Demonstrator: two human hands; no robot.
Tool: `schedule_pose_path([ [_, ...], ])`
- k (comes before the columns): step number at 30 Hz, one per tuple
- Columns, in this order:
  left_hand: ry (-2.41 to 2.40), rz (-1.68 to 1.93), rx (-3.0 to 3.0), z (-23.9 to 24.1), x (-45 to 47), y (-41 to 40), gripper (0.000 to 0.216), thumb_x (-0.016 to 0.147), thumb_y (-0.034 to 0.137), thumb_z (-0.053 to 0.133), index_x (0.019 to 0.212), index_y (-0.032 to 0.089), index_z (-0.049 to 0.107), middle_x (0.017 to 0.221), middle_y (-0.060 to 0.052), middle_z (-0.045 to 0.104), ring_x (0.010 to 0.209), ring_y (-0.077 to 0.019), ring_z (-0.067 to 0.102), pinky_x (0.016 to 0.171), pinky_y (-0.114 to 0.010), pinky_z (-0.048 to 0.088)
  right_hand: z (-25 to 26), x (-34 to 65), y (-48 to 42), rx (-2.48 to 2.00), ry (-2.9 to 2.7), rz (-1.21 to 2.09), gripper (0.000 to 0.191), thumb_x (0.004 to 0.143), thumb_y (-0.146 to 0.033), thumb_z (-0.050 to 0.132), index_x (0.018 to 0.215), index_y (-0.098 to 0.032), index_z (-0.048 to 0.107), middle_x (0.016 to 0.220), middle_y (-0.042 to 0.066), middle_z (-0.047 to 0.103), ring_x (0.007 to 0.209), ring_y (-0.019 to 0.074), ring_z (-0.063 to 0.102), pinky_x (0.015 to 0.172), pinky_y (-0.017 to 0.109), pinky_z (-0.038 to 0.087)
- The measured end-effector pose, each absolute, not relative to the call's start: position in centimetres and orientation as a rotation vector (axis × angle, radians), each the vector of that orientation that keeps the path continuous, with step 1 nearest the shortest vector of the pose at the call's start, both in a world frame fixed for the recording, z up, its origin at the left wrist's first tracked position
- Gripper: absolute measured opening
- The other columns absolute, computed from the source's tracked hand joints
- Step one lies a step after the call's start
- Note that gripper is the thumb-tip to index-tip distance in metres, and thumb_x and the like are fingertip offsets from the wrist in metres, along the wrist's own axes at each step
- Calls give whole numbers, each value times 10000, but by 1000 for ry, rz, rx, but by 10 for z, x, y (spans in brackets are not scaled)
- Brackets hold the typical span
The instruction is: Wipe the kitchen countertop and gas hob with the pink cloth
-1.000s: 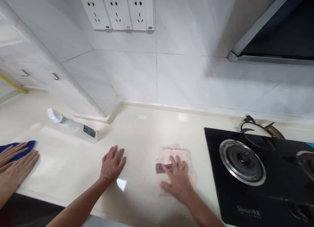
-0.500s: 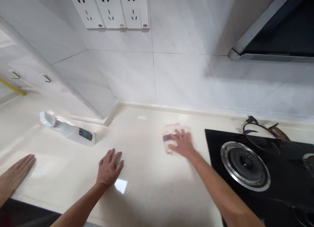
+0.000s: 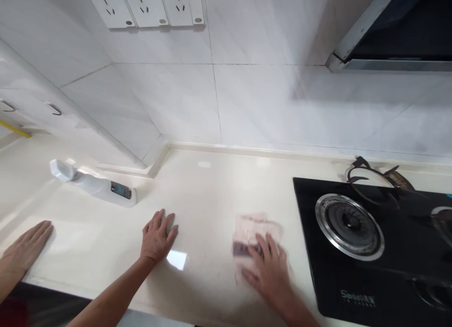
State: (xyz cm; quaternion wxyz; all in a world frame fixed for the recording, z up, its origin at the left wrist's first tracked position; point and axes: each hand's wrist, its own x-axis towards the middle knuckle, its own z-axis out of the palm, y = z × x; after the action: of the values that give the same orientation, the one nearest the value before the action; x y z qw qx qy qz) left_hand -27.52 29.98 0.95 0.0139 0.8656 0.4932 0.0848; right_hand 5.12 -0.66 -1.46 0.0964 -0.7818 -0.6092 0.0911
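My right hand (image 3: 270, 270) lies flat, fingers spread, pressing a pale pink cloth (image 3: 252, 228) against the cream countertop (image 3: 208, 195), just left of the black glass hob (image 3: 377, 251). The cloth shows past my fingertips, with a dark label at its left side. My left hand (image 3: 157, 236) rests palm down on the counter with fingers stretched out and nothing under it. It lies about a hand's width left of the cloth.
A white spray bottle (image 3: 93, 187) lies on its side at the left. Another person's hand (image 3: 26, 247) rests flat at the far left counter edge. A loose pan support (image 3: 374, 179) sits behind the burner (image 3: 349, 225). Wall sockets (image 3: 148, 6) are above.
My right hand slid the cloth away toward the wall, then pulled it back toward the counter's front edge. My left hand stayed put. The other person's blue cloth is no longer in view.
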Motion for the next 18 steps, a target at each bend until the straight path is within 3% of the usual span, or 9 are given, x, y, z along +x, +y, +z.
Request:
schedule_pose_path([
  [3,1534,244,2707,10,-275,300,528,1013,498,399,1413,232,619,1624,-178,463,1545,-349,362,1181,-553,351,-49,27,-94,-2213,-1880,246,403,886,-637,638,1244,-476,729,1416,28,684,1324,414,591,951,549,497],
  [5,1533,248,2707,9,-275,300,522,1014,496,404,1415,240,618,1624,-172,465,1547,-345,360,1181,-551,352,-65,36,-135,-2303,-1808,213,351,824,-636,703,1141,-498,762,1297,16,745,1197,411,666,864,533,515],
  [9,1538,284,2695,5,-276,301,512,1008,493,428,1412,249,627,1626,-161,470,1548,-335,361,1188,-540,350,-65,72,-147,-2495,-1618,19,448,769,-624,740,1183,-454,760,1356,53,715,1182,427,658,935,604,475],
  [15,1520,290,2710,2,-279,301,514,1000,493,453,1406,239,640,1614,-158,493,1540,-348,375,1183,-558,360,-29,122,-37,-2427,-1639,-232,558,942,-566,554,1420,-290,636,1565,128,541,1414,400,484,1182,634,304],
  [18,1518,311,2737,0,-281,300,505,1002,491,454,1389,236,653,1603,-166,507,1530,-346,399,1171,-550,378,-15,169,27,-2425,-1566,-193,527,999,-510,427,1387,-230,648,1517,144,578,1410,374,482,1176,595,326],
])
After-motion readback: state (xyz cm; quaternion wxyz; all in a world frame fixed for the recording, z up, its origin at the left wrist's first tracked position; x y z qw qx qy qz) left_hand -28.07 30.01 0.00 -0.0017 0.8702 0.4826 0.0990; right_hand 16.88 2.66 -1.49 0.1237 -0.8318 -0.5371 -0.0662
